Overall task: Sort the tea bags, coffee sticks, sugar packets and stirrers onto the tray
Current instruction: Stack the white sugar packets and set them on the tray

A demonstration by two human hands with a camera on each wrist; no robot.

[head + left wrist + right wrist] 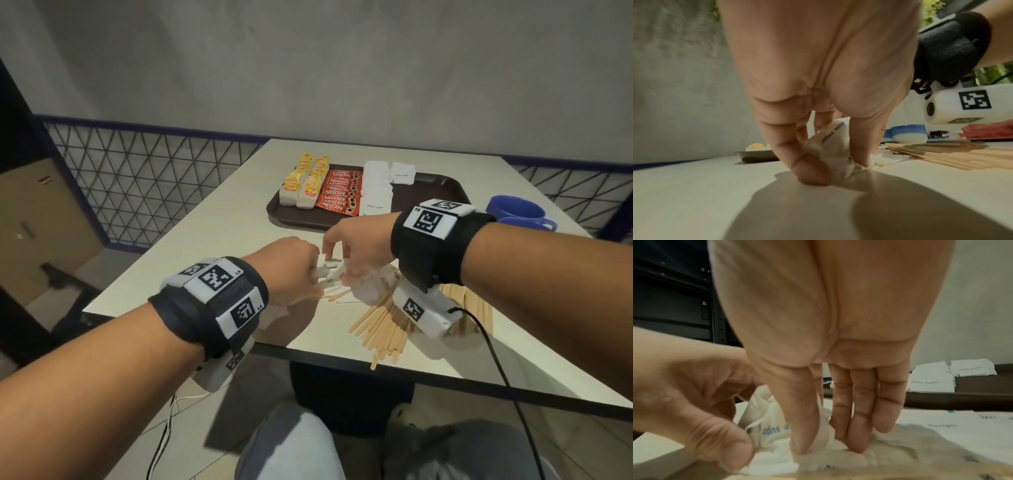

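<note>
White sugar packets [330,274] sit pinched between left hand [287,270] and right hand [359,248].

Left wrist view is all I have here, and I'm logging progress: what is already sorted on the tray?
Observer: On the brown tray, head view shows yellow tea bags, then red Nescafe coffee sticks, then white sugar packets side by side.
Operator: Any stirrers there?
Observer: None visible on it; the wooden stirrers lie heaped on the table near its front edge.
Operator: What is the right hand doing?
Observer: The right hand has its fingers down in the loose sugar packets, which the left hand pinches too.
</note>
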